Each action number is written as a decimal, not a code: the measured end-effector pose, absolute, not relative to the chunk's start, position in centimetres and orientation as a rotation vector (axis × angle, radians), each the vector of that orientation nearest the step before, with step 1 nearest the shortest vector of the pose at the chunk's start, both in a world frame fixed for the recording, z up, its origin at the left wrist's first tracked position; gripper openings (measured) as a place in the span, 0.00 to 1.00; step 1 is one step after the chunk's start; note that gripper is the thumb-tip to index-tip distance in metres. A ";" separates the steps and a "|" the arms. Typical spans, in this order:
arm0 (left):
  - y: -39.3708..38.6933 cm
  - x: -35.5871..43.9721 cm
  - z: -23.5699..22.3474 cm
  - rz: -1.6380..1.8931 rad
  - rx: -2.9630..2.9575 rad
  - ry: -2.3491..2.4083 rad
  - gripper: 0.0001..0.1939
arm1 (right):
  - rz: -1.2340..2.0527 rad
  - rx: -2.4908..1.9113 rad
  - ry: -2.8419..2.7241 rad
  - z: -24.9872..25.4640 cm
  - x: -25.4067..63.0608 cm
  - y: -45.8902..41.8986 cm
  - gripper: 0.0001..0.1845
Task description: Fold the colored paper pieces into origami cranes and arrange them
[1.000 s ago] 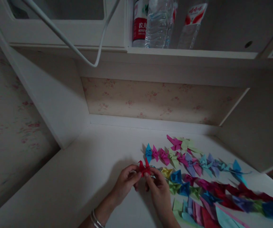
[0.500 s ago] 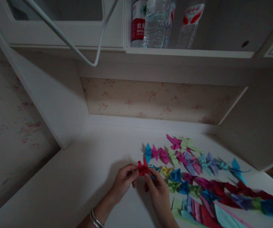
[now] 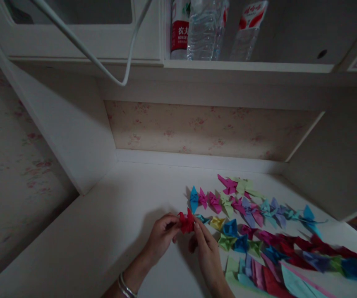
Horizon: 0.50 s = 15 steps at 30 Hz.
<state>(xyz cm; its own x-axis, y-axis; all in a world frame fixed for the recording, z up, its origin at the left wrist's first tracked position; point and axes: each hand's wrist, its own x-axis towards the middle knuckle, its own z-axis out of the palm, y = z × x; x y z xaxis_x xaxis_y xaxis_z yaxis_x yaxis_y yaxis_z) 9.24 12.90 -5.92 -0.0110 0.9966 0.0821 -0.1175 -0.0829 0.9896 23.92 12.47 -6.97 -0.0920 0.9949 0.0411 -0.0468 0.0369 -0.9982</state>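
Observation:
Both hands pinch a small red folded paper piece (image 3: 185, 222) just above the white desk (image 3: 128, 215). My left hand (image 3: 161, 238), with bangles at the wrist, grips its left side with curled fingers. My right hand (image 3: 205, 247) holds its right side between thumb and fingertips. Right beside the red piece begins a row of folded paper figures (image 3: 246, 207) in blue, pink, green and purple. A second row (image 3: 237, 240) lies closer to me.
Flat coloured paper sheets (image 3: 259, 277) lie at the lower right beside dark red folded pieces (image 3: 321, 248). Water bottles (image 3: 206, 29) stand on the shelf above. A white cable (image 3: 104, 62) hangs down at the upper left. Cabinet walls close in the desk on both sides.
The red paper piece has been turned and squeezed slightly between the fingers. My right fingers have straightened along it. The view has shifted a little.

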 end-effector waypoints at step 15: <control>12.7 9.3 -5.7 1.262 1.260 1.073 0.14 | 1.128 -1.103 -1.192 -6.5 24.5 12.5 0.19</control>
